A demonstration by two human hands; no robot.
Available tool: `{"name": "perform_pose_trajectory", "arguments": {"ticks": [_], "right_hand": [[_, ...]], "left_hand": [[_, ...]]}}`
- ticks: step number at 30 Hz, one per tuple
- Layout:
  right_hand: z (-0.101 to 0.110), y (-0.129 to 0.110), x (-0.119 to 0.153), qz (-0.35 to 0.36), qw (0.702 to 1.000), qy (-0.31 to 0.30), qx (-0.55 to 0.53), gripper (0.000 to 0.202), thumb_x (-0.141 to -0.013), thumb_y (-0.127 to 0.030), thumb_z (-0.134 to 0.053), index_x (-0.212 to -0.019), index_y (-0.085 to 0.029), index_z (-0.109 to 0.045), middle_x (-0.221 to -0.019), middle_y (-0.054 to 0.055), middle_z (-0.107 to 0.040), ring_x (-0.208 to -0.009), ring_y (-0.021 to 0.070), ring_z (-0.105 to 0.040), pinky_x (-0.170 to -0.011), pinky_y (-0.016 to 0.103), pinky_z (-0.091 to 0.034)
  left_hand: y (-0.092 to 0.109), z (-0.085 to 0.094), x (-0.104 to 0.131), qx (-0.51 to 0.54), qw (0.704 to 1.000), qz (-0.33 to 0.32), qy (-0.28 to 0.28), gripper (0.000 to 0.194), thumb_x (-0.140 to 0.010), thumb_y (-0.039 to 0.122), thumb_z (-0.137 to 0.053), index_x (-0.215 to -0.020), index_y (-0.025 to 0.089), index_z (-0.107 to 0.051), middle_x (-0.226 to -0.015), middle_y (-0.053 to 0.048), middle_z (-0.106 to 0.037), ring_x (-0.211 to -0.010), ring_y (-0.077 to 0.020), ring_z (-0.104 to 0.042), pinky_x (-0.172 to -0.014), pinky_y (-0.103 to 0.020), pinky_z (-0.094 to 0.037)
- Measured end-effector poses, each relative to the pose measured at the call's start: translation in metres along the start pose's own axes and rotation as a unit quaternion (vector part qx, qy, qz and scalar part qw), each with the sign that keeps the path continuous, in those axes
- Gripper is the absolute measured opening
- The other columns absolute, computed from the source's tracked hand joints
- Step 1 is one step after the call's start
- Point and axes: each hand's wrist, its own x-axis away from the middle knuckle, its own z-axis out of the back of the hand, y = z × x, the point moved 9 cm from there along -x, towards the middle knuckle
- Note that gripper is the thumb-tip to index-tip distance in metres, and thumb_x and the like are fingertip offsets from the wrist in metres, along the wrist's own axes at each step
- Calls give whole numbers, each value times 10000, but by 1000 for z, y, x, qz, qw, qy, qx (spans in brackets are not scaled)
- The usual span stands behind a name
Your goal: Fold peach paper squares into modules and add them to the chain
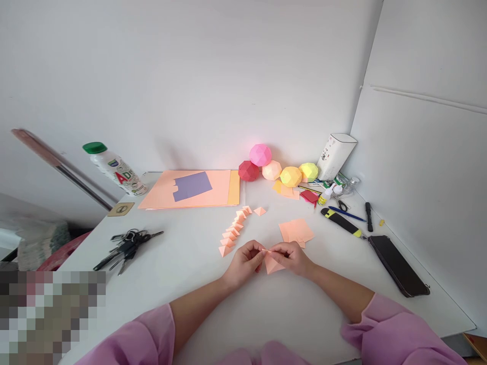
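Observation:
Between my two hands is a peach sheet of folding paper [273, 265], pinched along its upper edge above the table. My left hand [246, 261] is closed on its left corner, thumb and fingers pressed together. Close beside it, my right hand [292, 257] grips the same paper, covering part of it. Just beyond the left hand runs a slanting row of folded peach paper pieces [232, 233], overlapping one another. One more folded piece [260, 211] lies apart at the row's far end. Behind my right hand lie flat peach paper squares [297, 230].
Several faceted paper balls [261, 155] stand along the wall. Peach sheets [160, 190] with a purple piece [192, 186] lie at the back left, near a bottle [116, 170] and keys [129, 246]. A cutter knife [342, 222], glue bottle [326, 196] and dark phone-like case [397, 266] are right.

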Motion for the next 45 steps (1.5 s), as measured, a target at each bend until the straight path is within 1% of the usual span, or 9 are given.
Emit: {"name": "perform_pose_trajectory", "arguments": {"ticks": [7, 11, 18, 23, 26, 31, 35, 40, 45], "right_hand": [[0, 1, 0, 0, 1000, -5, 5, 311, -843, -393, -507, -814, -127, -665, -531, -44, -365, -488, 81, -289, -452, 223, -244], [0, -1, 0, 2, 1000, -5, 5, 321, -839, -409, -509, -773, -130, -654, -528, -46, -346, -482, 79, -280, -446, 223, -236], [-1, 1, -1, -4, 1000, -12, 15, 346, -838, -439, -498, -787, -133, -650, -538, -43, -350, -483, 78, -287, -441, 220, -241], [0, 6, -1, -4, 1000, -4, 10, 321, -835, -412, -512, -784, -129, -656, -521, -44, -364, -471, 77, -283, -436, 219, -233], [-1, 5, -1, 1, 1000, -9, 7, 296, -831, -385, -520, -811, -128, -667, -527, -39, -394, -472, 78, -302, -439, 218, -246], [-3, 3, -1, -4, 1000, -14, 9, 293, -816, -385, -530, -759, -129, -662, -510, -46, -386, -457, 73, -292, -430, 214, -253], [-3, 2, -2, -10, 1000, -15, 2, 287, -810, -388, -537, -734, -134, -647, -487, -56, -359, -446, 73, -279, -425, 215, -250], [-1, 2, -2, -31, 999, -8, -9, 302, -799, -414, -546, -703, -135, -611, -491, -55, -366, -442, 72, -287, -416, 212, -238], [0, 4, -1, -39, 999, -6, -14, 292, -792, -409, -552, -685, -138, -579, -493, -57, -358, -439, 71, -286, -408, 210, -226]], "left_hand": [[-2, 2, -1, 5, 1000, -8, 6, 274, -796, 445, -541, -759, 179, -490, -481, 69, -443, -443, -81, -417, -468, -201, -324], [-2, 3, -1, 10, 1000, -12, 11, 245, -807, 415, -526, -744, 184, -477, -466, 69, -448, -436, -84, -421, -474, -206, -333], [-5, 11, -1, 40, 998, 3, 52, 219, -799, 384, -517, -728, 187, -452, -482, 56, -478, -433, -94, -444, -480, -222, -362], [-1, 4, 1, 19, 1000, -11, 17, 202, -803, 383, -523, -819, 183, -493, -522, 57, -479, -473, -96, -466, -508, -226, -387], [0, 1, 2, -8, 1000, -18, 7, 207, -779, 379, -550, -766, 179, -502, -557, 53, -468, -470, -82, -453, -471, -209, -368], [-2, 1, 1, -17, 1000, -13, 16, 178, -757, 338, -555, -716, 178, -488, -565, 54, -463, -456, -71, -439, -445, -195, -348], [-3, 2, 1, -11, 1000, -6, 25, 144, -740, 294, -553, -698, 181, -475, -526, 63, -453, -446, -74, -435, -448, -195, -349], [-3, 6, 3, -9, 999, 9, 41, 121, -747, 274, -531, -689, 188, -471, -477, 71, -440, -439, -84, -434, -457, -198, -347], [-3, 4, 2, -4, 1000, 6, 28, 119, -767, 276, -524, -708, 185, -474, -496, 70, -438, -445, -79, -428, -463, -198, -345]]}}
